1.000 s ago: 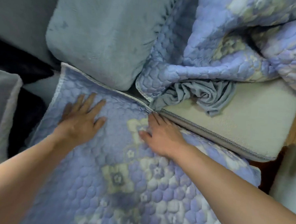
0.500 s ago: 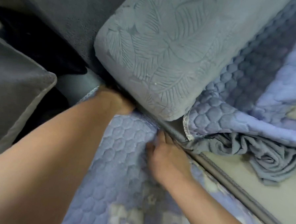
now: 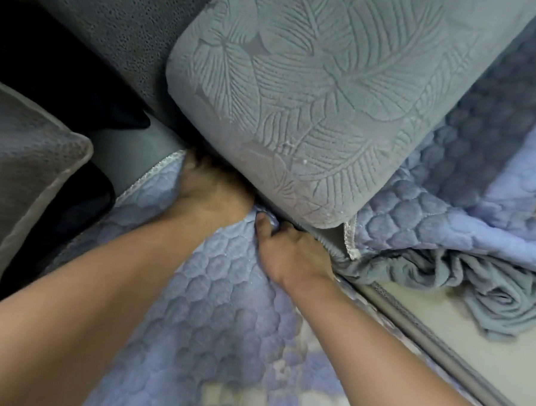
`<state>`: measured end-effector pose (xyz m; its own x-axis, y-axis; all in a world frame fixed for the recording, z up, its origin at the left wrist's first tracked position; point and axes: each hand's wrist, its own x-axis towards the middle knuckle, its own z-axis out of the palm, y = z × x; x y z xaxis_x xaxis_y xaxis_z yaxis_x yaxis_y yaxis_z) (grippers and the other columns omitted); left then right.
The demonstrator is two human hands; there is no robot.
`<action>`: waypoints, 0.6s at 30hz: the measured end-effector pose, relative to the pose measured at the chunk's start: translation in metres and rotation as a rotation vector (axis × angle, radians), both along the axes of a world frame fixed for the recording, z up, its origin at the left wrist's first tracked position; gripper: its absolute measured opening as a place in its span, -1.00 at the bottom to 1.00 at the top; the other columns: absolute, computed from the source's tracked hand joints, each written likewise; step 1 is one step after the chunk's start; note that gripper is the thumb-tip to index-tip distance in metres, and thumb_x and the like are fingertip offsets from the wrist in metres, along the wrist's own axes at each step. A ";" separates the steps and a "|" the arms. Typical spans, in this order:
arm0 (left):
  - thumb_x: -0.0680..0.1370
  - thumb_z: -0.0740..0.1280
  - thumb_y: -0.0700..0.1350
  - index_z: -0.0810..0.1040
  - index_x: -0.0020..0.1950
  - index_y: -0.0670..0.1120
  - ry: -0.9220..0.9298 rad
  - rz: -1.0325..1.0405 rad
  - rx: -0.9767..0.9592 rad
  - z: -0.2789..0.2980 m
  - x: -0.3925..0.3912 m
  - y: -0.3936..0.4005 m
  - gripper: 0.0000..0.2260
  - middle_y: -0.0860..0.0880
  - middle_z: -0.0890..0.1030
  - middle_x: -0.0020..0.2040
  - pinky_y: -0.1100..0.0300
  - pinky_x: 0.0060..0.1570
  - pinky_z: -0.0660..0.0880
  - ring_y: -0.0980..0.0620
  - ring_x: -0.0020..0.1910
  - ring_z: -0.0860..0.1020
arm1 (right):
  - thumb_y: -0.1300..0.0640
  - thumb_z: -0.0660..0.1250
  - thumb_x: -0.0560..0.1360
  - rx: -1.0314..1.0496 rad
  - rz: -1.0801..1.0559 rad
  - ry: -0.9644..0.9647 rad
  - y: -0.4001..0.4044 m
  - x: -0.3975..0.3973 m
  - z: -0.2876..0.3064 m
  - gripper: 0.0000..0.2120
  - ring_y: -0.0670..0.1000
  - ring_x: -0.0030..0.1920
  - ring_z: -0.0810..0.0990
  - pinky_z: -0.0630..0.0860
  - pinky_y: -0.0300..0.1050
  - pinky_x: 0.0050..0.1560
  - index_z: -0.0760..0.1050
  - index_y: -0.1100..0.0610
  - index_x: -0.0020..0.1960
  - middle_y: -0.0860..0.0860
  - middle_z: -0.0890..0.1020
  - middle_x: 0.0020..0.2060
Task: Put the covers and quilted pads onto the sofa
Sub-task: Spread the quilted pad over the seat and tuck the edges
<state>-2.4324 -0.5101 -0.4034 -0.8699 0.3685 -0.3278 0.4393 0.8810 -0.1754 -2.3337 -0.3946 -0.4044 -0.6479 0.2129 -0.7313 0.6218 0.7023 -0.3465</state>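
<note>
Head view, single frame. Blue quilted pad with honeycomb stitching and pale floral print lay flat on the sofa seat, running from centre toward 6 o'clock; its white-trimmed far edge sat at the crease under the back cushion.

Left hand was at centre, slightly toward 10 o'clock, pushed down at the pad's far edge where it met the grey-blue back cushion with embossed leaf pattern. Fingers were buried in the gap under the cushion; could not tell whether they were apart or curled on cloth.

Right hand was just beside the left, toward 4 o'clock of it. Thumb and fingers were curled together, pinching a fold of the pad's edge against the base of the cushion.

Second blue quilted pad, bunched, lay at 3 o'clock, touching the cushion's lower right corner. Crumpled grey-blue stretch cover lay just below it, toward 4 o'clock, on the bare cream seat cushion with grey piping.

Grey throw pillow with pale piped edge sat at 9 o'clock, apart from the hands. Dark grey textured sofa back filled 11 o'clock
</note>
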 end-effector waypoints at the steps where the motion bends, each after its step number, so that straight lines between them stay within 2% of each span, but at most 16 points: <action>1: 0.54 0.01 0.16 0.57 0.29 0.07 0.022 -0.008 0.036 0.000 0.009 -0.006 -0.51 -0.04 0.58 0.30 -0.14 0.49 0.11 -0.17 0.41 0.38 | -0.39 -0.24 0.56 0.058 0.001 0.008 -0.002 0.002 -0.001 -0.16 0.26 0.35 0.48 0.37 0.17 0.31 0.40 0.19 0.42 0.25 0.52 0.33; 3: 0.54 -0.03 0.17 0.58 0.26 0.08 0.046 0.014 0.097 -0.001 0.026 -0.018 -0.51 -0.02 0.55 0.31 -0.17 0.50 -0.02 -0.13 0.42 0.33 | -0.45 -0.22 0.52 0.103 0.005 -0.053 0.001 0.004 -0.002 -0.08 0.26 0.39 0.45 0.34 0.17 0.35 0.38 0.24 0.44 0.25 0.49 0.37; 5: 0.53 -0.04 0.18 0.58 0.25 0.07 0.039 0.035 0.112 -0.002 0.033 -0.021 -0.49 -0.02 0.53 0.32 -0.21 0.50 -0.05 -0.11 0.44 0.31 | -0.48 -0.24 0.51 0.010 -0.003 -0.142 0.008 0.001 -0.003 -0.05 0.23 0.46 0.36 0.25 0.15 0.43 0.30 0.23 0.51 0.25 0.40 0.45; 7: 0.52 -0.05 0.19 0.57 0.28 0.11 0.041 0.058 0.091 -0.002 0.022 -0.010 -0.48 0.00 0.52 0.33 -0.27 0.49 -0.03 -0.11 0.44 0.30 | -0.42 -0.26 0.56 -0.064 -0.011 -0.164 0.015 -0.002 -0.006 -0.16 0.23 0.49 0.32 0.21 0.13 0.48 0.21 0.12 0.58 0.25 0.35 0.49; 9: 0.55 -0.05 0.18 0.51 0.36 0.13 0.014 0.132 0.038 -0.002 0.023 0.003 -0.49 0.01 0.47 0.38 -0.31 0.49 -0.07 -0.11 0.48 0.25 | -0.29 -0.27 0.62 -0.024 0.100 -0.082 0.016 0.007 -0.010 -0.32 0.30 0.41 0.40 0.30 0.17 0.38 0.20 0.01 0.57 0.25 0.41 0.43; 12: 0.62 -0.06 0.14 0.32 0.52 0.11 -0.020 0.288 0.051 -0.001 0.061 0.019 -0.51 -0.05 0.23 0.57 -0.38 0.47 -0.23 -0.14 0.60 -0.01 | -0.17 -0.11 0.67 0.154 0.225 0.172 0.013 0.053 -0.009 -0.48 0.30 0.25 0.52 0.42 0.10 0.12 0.29 0.10 0.46 0.21 0.50 0.26; 14: 0.63 -0.07 0.15 0.23 0.57 0.12 -0.018 0.276 0.140 0.003 0.108 0.026 -0.50 -0.05 0.09 0.64 -0.40 0.46 -0.24 -0.16 0.62 -0.13 | -0.23 -0.01 0.61 0.236 0.228 0.278 0.021 0.099 0.005 -0.40 0.25 0.21 0.53 0.46 0.11 0.15 0.31 0.14 0.47 0.19 0.53 0.25; 16: 0.64 -0.03 0.18 0.15 0.61 0.13 -0.012 0.237 0.247 0.009 0.165 0.024 -0.47 -0.06 0.02 0.66 -0.38 0.48 -0.19 -0.17 0.63 -0.15 | -0.30 -0.03 0.58 0.279 0.302 0.298 0.040 0.151 0.012 -0.32 0.22 0.27 0.46 0.44 0.15 0.26 0.17 0.08 0.57 0.18 0.44 0.36; 18: 0.63 0.03 0.19 0.11 0.63 0.15 -0.051 0.281 0.311 0.014 0.225 0.016 -0.45 -0.08 -0.04 0.66 -0.36 0.50 -0.17 -0.17 0.63 -0.18 | -0.35 -0.09 0.59 0.316 0.364 0.240 0.074 0.196 0.016 -0.30 0.22 0.30 0.42 0.41 0.15 0.29 0.04 -0.01 0.61 0.17 0.38 0.40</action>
